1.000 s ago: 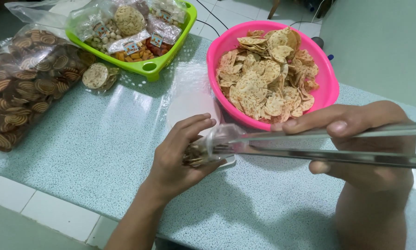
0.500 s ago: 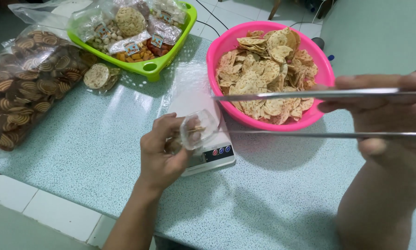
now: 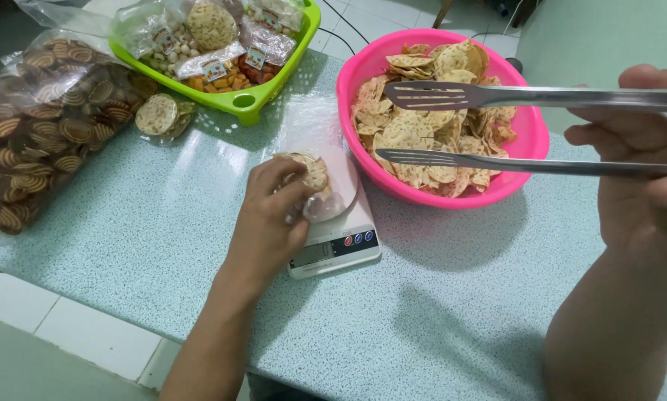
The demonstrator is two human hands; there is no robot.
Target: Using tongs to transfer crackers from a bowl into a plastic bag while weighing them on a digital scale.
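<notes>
Single head-worn view, looking steeply down, close over speckled table [image 3: 452, 319]

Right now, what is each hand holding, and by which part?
The right hand holds open metal tongs by the handle end. The left hand holds a clear bag of crackers by its side, on the kitchen scale.

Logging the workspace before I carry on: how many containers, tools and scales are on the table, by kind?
Pink basin of round crackers: 1
Green basket of small snack packets: 1
Large clear bag of striped biscuits: 1
Small clear bag in the left hand, on the scale: 1
Kitchen scale: 1
Metal tongs in the right hand: 1
Total: 6
</notes>
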